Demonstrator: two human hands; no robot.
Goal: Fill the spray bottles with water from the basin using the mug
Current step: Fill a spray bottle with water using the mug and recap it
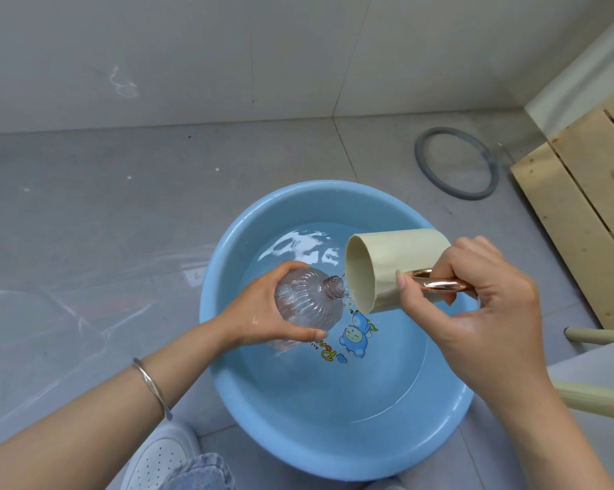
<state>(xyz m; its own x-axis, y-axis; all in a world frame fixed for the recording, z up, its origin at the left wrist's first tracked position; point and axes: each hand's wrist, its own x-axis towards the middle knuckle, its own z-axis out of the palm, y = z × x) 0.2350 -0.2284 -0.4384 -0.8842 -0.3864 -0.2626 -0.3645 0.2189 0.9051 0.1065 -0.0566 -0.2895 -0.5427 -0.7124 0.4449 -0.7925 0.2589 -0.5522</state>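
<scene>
— What's closest?
— A white shoe, then the blue basin holding water.
— The hands?
— Above it, the left hand grips the ribbed clear spray bottle, which is tilted. The right hand holds the beige mug by its coppery handle, tipped with its lip just beside the bottle's neck.
— Farther off?
— A grey ring lies on the floor near wooden slats.

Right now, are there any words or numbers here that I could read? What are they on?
"Bea": yellow letters, upside down, on the floor of the basin beside the cartoon bears; the word's end is unclear.
Small print beside it: too small to read.
The mug and bottle: no writing shows.
</scene>
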